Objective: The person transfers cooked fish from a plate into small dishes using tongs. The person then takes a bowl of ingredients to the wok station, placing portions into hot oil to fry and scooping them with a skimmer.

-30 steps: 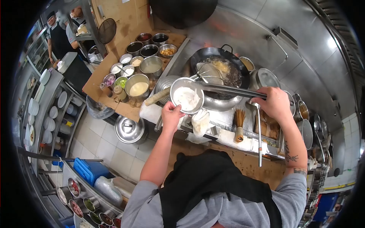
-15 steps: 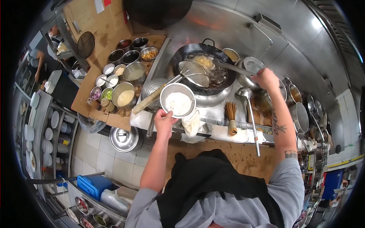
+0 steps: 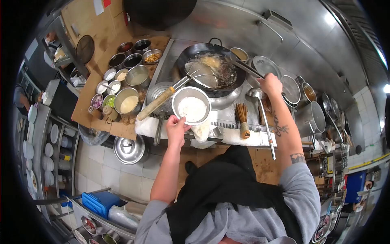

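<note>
My left hand (image 3: 176, 129) grips the near rim of a metal bowl (image 3: 191, 105) with white, batter-like contents. My right hand (image 3: 270, 84) is closed round the handle of long metal tongs (image 3: 248, 68), whose tips reach into the right side of a dark wok (image 3: 233, 81). Bubbling oil with golden pieces (image 3: 211, 61) fills the wok. A wire strainer (image 3: 203, 75) lies across its left side, and its wooden handle (image 3: 156, 103) extends toward the lower left, behind the bowl.
A ladle (image 3: 263, 118) and a bamboo brush (image 3: 243, 122) lie right of the bowl. Sauce and seasoning pots (image 3: 137, 76) stand at the left. A lidded pot (image 3: 129, 149) is on the floor. Strainers and pots (image 3: 309, 118) stand at the right. Part of a person (image 3: 21, 99) shows far left.
The camera view has shifted, so the stove appears further left. The tongs have swung from above the bowl to the wok's right side, their tips now in the wok. The bowl stays in my left hand.
</note>
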Available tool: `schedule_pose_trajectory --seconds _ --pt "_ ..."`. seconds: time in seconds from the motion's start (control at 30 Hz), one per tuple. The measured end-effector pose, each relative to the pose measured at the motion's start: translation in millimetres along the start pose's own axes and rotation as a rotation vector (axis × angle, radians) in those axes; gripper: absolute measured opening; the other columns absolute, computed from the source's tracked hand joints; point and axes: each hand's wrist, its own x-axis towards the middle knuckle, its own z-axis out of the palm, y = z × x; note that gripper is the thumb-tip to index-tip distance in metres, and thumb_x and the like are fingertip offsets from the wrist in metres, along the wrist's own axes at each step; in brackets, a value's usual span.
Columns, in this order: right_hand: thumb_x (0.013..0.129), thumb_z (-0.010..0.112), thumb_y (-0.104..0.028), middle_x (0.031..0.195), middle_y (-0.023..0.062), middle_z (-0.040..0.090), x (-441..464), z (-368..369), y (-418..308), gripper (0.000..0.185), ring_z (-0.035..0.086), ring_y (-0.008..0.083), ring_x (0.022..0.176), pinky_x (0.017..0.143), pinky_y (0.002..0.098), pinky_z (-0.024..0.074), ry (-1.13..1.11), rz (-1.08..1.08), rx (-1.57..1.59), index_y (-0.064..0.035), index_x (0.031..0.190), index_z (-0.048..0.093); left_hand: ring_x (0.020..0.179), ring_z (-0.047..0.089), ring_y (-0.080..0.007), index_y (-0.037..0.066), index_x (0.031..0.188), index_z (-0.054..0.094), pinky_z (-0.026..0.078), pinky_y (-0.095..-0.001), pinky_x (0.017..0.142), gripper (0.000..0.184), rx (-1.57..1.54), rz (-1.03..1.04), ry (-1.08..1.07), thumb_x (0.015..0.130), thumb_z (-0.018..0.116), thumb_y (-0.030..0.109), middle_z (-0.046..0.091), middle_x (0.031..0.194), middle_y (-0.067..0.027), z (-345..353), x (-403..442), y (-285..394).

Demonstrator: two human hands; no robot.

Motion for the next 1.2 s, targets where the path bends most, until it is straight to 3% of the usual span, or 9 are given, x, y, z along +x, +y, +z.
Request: schedule_pose_trajectory --seconds 0.17,0.33,0.53,0.8,1.03,1.2 --pt "0.081 0.072 -0.051 0.105 0.018 0.07 -40.1 -45.3 7.8 0.054 0.067 0.0349 0.1 0.086 0.0442 0.0528 0.164 -0.181 0.039 -0.0063 0.112 0.069 0.07 0.065 -0.0162 0.005 0.079 0.046 0.06 -0.0294 0.06 0.019 -0.044 0.014 0.014 0.091 0.06 0.0 0.058 0.085 -0.0067 -0.9 2.3 5.7" --pt "0.077 0.078 -0.041 0.093 0.0186 0.071 -96.0 -93.7 3.9 0.048 0.068 0.0348 0.09 0.081 0.04 0.0526 0.085 -0.461 0.131 -0.0053 0.108 0.071 0.072 0.063 -0.0154 0.004 0.079 0.047 0.061 -0.0301 0.062 0.018 -0.035 0.044 0.044 0.091 0.061 0.0 0.056 0.086 -0.0065 -1.0 10.6 12.3" --pt "0.075 0.077 -0.034 0.09 0.0095 0.067 -115.2 -92.1 -13.0 0.04 0.067 0.0325 0.081 0.074 0.0424 0.0523 0.042 -0.785 -0.101 -0.0083 0.104 0.071 0.071 0.067 -0.0175 0.004 0.082 0.049 0.06 -0.0289 0.061 0.015 0.129 0.139 0.013 0.091 0.061 0.002 0.063 0.088 -0.0095 -0.3 16.1 9.7" --pt "0.078 0.074 -0.036 0.086 0.0087 0.067 -94.2 -102.6 -9.7 0.03 0.066 0.0309 0.079 0.07 0.0421 0.0509 0.135 -0.791 -0.084 -0.0132 0.098 0.073 0.07 0.063 -0.0147 0.003 0.077 0.046 0.06 -0.0286 0.06 0.019 0.063 0.103 0.076 0.089 0.061 0.0 0.057 0.084 -0.0063 20.2 22.0 9.8" --pt "0.078 0.075 -0.033 0.092 0.01 0.07 -76.4 -141.4 15.5 0.032 0.067 0.0315 0.083 0.075 0.0398 0.0526 0.186 -0.679 0.015 -0.0101 0.101 0.074 0.067 0.063 -0.0171 0.003 0.08 0.048 0.061 -0.0309 0.06 0.017 -0.018 0.04 0.08 0.089 0.061 -0.001 0.056 0.083 -0.0065 50.3 54.7 15.6" --pt "0.078 0.077 -0.038 0.092 0.0142 0.072 -57.2 -173.9 30.0 0.041 0.069 0.0305 0.088 0.08 0.0389 0.0528 0.234 -0.523 0.124 -0.0063 0.103 0.073 0.071 0.066 -0.0218 0.007 0.084 0.046 0.061 -0.0345 0.064 0.017 -0.075 0.0 0.019 0.089 0.061 0.001 0.06 0.089 -0.0096 78.3 80.5 23.2"
